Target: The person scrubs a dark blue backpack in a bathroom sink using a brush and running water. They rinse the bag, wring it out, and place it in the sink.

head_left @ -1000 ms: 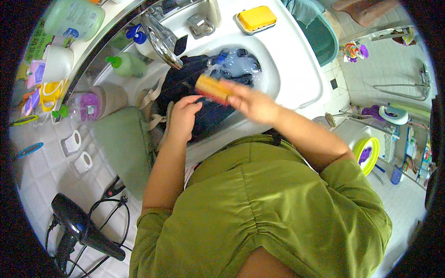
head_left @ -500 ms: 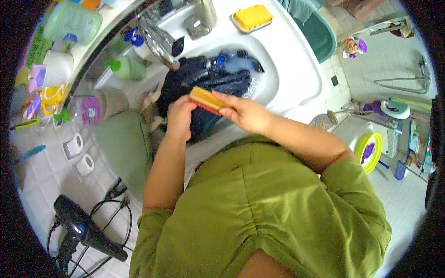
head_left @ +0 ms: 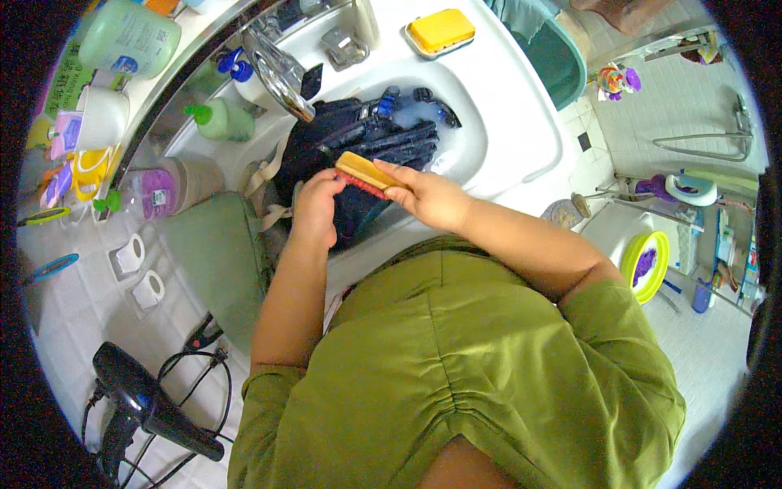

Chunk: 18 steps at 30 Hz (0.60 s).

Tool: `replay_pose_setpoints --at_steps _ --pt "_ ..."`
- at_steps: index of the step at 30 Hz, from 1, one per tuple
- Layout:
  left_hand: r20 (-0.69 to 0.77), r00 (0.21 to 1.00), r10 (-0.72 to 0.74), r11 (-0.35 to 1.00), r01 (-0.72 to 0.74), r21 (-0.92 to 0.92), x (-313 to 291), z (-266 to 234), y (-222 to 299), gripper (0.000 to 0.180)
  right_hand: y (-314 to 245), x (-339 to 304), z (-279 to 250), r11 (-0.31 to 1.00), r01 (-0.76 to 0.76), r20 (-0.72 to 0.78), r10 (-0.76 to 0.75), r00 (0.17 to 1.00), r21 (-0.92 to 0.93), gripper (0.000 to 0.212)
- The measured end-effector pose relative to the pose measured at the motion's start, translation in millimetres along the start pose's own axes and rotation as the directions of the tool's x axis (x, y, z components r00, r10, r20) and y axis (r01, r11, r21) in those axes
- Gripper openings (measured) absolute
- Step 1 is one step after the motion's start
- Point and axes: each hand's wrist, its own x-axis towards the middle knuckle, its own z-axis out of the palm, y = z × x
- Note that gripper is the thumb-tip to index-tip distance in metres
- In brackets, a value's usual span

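Note:
A wet black backpack (head_left: 322, 138) with dark straps and beige webbing lies bunched in the white sink basin (head_left: 474, 155), partly in cloudy water. My right hand (head_left: 436, 200) grips a wooden scrub brush (head_left: 366, 170), thumb on top of its back. Its red bristles point down toward the fabric. By the brush's left end is my left hand (head_left: 314, 210), with its fingers curled in at the edge of the backpack. Their tips are partly hidden, but they appear closed on the cloth.
Behind the basin stand a chrome faucet (head_left: 277, 77), a green pump bottle (head_left: 224, 121) and a yellow sponge (head_left: 442, 31) on a dish. A teal bucket (head_left: 562, 69) is at the far right. On the left are a black hair dryer (head_left: 147, 399) with cords and a grey-green lid-like panel (head_left: 216, 261).
The brush has tilted slightly, so more of its red bristles show. Both hands stay in nearly the same place, and the whole view has shifted a little.

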Motion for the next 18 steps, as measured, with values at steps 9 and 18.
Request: replay_pose_setpoints --at_steps 9,18 --pt "0.173 0.955 0.24 0.932 -0.276 0.234 -20 7 0 0.016 49 11 -26 0.935 0.002 -0.209 0.077 0.975 0.356 0.049" --pt "0.503 0.492 0.71 0.122 -0.79 0.601 -31 13 4 0.02 17 6 -30 0.792 -0.182 0.084 0.164 0.983 0.583 0.043"
